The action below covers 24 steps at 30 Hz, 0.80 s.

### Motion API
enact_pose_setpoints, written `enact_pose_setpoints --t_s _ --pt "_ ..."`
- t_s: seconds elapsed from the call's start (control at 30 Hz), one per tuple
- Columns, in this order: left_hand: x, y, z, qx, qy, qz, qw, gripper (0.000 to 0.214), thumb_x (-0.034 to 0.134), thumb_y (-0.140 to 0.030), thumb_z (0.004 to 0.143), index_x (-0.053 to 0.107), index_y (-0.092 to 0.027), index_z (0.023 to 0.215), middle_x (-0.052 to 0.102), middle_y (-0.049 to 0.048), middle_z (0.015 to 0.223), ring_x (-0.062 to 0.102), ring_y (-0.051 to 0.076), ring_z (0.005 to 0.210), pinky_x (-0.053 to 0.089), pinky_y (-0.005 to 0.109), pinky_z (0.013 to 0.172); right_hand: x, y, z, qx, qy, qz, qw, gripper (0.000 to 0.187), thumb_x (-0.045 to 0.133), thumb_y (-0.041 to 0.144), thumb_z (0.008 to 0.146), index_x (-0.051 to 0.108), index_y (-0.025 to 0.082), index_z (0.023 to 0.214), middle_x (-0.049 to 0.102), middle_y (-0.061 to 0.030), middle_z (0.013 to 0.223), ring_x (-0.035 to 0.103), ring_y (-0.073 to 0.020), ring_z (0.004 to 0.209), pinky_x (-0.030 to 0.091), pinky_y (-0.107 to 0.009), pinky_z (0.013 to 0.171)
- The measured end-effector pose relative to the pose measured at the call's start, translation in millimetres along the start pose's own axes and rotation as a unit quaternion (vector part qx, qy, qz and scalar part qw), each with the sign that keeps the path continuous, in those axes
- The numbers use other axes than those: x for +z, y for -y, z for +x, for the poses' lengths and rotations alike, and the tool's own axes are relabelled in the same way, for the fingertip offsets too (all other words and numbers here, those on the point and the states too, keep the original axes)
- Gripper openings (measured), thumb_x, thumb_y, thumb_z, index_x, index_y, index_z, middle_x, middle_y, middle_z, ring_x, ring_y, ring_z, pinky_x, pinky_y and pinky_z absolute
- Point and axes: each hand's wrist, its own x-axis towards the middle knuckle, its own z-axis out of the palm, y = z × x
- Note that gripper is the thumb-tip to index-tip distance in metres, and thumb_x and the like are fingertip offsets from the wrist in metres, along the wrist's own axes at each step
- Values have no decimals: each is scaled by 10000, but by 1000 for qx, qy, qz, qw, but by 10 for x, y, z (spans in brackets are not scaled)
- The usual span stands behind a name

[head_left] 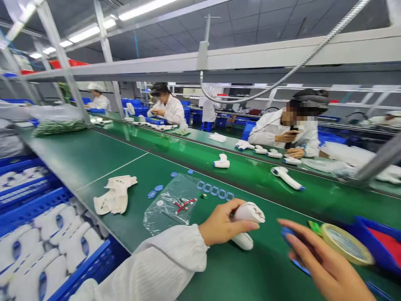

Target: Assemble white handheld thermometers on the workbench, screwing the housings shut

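Note:
My left hand (224,223) is closed around a white handheld thermometer shell (247,215) resting on the green bench (94,154). My right hand (322,261) reaches forward low on the right with fingers stretched out, above a small blue part (286,234) and beside a roll of tape (346,242). A clear plastic bag (171,202) with small red parts lies just left of my left hand. A row of blue rings (214,190) sits behind it.
Blue crates (46,246) of white shells stand at my left. White half shells (114,194) lie on the bench. White thermometers (286,177) ride the green conveyor. Co-workers in white coats (282,129) sit opposite. A blue bin (380,242) is at the right.

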Motion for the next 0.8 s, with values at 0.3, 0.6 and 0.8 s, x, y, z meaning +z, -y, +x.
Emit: enact_pose_setpoints --t_s 0.3,0.6,0.8 --pt "-39 -33 -33 70 49 186 979 291 664 -342 743 622 -198 993 636 42 972 569 191 888 445 294 794 16 585 172 49 86 277 956 249 641 388 775 619 191 925 572 22 700 513 -84 580 425 -213 546" --pt "-43 -52 -13 92 85 278 952 247 629 -351 783 622 -248 1007 651 28 978 575 192 883 449 290 789 28 587 133 67 106 354 927 185 692 307 757 624 154 837 562 49 620 498 -49 548 395 -173 536" --pt "-158 179 -97 114 31 305 945 321 634 -460 737 615 -336 1032 674 -16 1023 621 226 921 510 295 797 236 556 123 99 63 410 904 236 750 358 668 659 171 780 577 45 580 514 -62 496 408 -173 489"
